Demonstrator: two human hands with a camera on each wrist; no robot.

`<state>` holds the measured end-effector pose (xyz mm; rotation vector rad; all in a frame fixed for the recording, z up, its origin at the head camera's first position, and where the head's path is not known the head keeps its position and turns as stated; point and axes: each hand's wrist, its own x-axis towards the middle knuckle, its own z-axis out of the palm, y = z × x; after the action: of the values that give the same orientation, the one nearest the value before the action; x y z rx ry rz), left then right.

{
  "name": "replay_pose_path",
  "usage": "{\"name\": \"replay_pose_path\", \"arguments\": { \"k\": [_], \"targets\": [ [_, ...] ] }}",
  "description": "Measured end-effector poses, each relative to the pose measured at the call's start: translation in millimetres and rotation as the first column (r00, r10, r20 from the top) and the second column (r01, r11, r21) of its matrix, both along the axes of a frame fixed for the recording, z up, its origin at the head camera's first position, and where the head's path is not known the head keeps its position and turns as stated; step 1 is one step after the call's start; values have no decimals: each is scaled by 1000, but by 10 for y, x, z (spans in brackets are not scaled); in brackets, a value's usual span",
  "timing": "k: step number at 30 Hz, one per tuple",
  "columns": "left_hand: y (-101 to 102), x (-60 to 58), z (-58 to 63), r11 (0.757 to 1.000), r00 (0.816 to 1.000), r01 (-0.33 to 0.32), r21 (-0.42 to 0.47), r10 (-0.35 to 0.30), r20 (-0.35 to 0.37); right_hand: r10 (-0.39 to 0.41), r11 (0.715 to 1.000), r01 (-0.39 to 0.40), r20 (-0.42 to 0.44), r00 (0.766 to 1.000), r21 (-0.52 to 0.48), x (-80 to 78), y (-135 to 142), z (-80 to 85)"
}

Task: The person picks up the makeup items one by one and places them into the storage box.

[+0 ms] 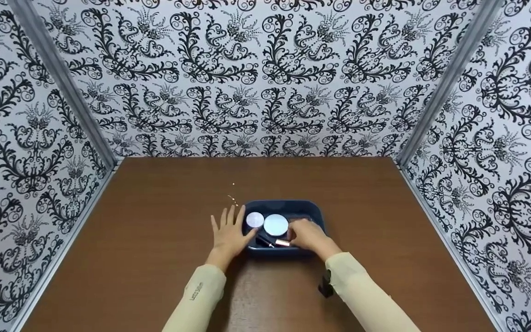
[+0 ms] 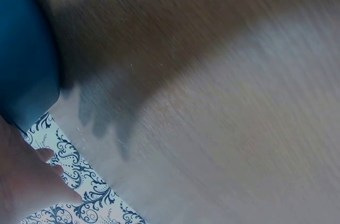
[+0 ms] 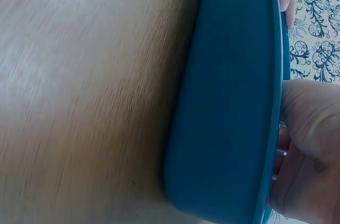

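Note:
A dark blue plastic bin (image 1: pixel 277 251) stands on the table, its outer side wall (image 3: pixel 228 91) filling much of the right wrist view. Inside lie a large white round lid or jar (image 1: pixel 275 225), a smaller pale round one (image 1: pixel 255 220) and a slim tube with a shiny pinkish end (image 1: pixel 282 242) beside dark pieces. My left hand (image 1: pixel 229 235) is at the bin's left rim with fingers spread and thumb reaching over the edge. My right hand (image 1: pixel 309 235) reaches over the right front rim, fingers curled down inside; I cannot tell what they hold.
The brown wooden table (image 1: pixel 164 207) extends around the bin. Small light specks (image 1: pixel 233 199) lie behind the left hand. Patterned black-and-white walls (image 1: pixel 261 78) with grey corner posts enclose the table's back and sides. A black strap piece (image 1: pixel 325 285) hangs at the right sleeve.

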<state>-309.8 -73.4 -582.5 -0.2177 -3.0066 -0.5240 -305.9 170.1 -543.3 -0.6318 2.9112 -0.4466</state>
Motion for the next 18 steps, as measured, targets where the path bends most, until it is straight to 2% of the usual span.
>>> {"name": "replay_pose_path", "arguments": {
  "k": [12, 18],
  "targets": [
    [-13, 5, 23, 1000, 1000, 5, 5, -5, 3, -7, 1000, 7, 38, 999, -16, -29, 22, 43],
    [-17, -12, 52, 1000, 1000, 2, 30, -1, -7, -13, 999, 13, 2, 1000, -34, -47, 52, 114]
  ]
}}
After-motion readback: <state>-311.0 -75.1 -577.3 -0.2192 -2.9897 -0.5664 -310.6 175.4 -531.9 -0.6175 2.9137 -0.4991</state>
